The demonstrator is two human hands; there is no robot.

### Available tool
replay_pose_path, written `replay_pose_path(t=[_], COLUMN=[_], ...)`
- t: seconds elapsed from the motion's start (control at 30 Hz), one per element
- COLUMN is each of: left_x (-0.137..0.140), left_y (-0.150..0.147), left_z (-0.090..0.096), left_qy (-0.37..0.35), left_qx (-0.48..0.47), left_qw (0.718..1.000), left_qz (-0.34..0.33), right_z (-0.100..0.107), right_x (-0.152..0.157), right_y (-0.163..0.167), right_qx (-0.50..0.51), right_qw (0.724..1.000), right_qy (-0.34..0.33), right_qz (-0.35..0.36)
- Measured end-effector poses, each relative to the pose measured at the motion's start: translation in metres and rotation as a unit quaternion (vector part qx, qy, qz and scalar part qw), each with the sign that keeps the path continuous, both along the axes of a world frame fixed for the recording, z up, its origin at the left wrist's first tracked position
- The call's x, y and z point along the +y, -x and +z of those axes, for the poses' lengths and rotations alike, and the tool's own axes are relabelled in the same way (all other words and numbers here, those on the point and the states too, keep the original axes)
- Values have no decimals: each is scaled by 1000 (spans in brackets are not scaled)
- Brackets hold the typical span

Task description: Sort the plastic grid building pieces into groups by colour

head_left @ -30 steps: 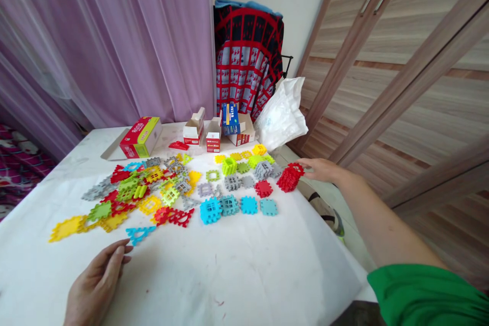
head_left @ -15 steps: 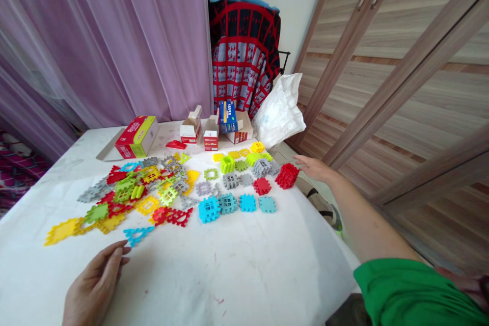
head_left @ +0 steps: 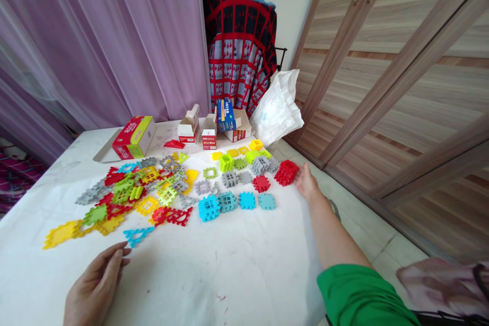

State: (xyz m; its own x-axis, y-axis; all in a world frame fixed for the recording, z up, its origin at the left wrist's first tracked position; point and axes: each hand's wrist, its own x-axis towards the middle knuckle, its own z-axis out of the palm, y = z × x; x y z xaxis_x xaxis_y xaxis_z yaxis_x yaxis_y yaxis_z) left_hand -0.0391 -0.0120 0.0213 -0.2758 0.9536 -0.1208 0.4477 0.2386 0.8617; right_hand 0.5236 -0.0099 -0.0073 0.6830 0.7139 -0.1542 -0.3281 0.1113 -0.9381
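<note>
My right hand (head_left: 306,182) is at the table's right edge, its open fingers against the right side of a stack of red plastic building panels (head_left: 286,173). Its far fingers are partly hidden by the stack. My left hand (head_left: 97,277) rests on the white tablecloth, loosely curved, with nothing visible in it. Its fingertips are close to a blue triangular panel (head_left: 137,236); whether they touch cannot be made out. A single red panel (head_left: 261,184) lies left of the red stack, with light blue panels (head_left: 247,201) in front.
Mixed panels lie in a loose heap (head_left: 130,188) at left; sorted grey panels (head_left: 230,180) and green panels (head_left: 226,163) stand further right. Small cartons (head_left: 209,138), a red-and-yellow box (head_left: 133,137) and a white plastic bag (head_left: 278,109) are at the back. Wardrobe doors (head_left: 374,112) flank the table's right.
My right hand has moved left from beyond the table's edge to the side of the red stack. My left hand stays in place. The view has shifted slightly.
</note>
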Motion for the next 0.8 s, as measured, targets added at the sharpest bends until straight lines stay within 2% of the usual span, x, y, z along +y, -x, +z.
replay_pose_path(t=[0.2,0.43,0.6,0.7,0.8], left_x=[2,0,0,1,1], left_y=[2,1,3,4,5], left_z=[-6,0,-4,-7,-9], left_qy=[-12,-13,-10,-14,-23], left_qx=[-3,-19,-28,-30,-35], left_qw=[1000,1000,1000,999,999], left_qz=[-8,-11,-3,-8,-14], right_z=[-9,-12,-23,-29,-28], right_x=[0,3,-11,-23,-28], right_y=[11,18,20,27,37], right_qx=[-26,-41,-97,-181,-316], right_qw=[999,997,988,975,941], right_qy=[-21,-40,-48,-22,64], right_qz=[-37,-54,-108,-125,-102])
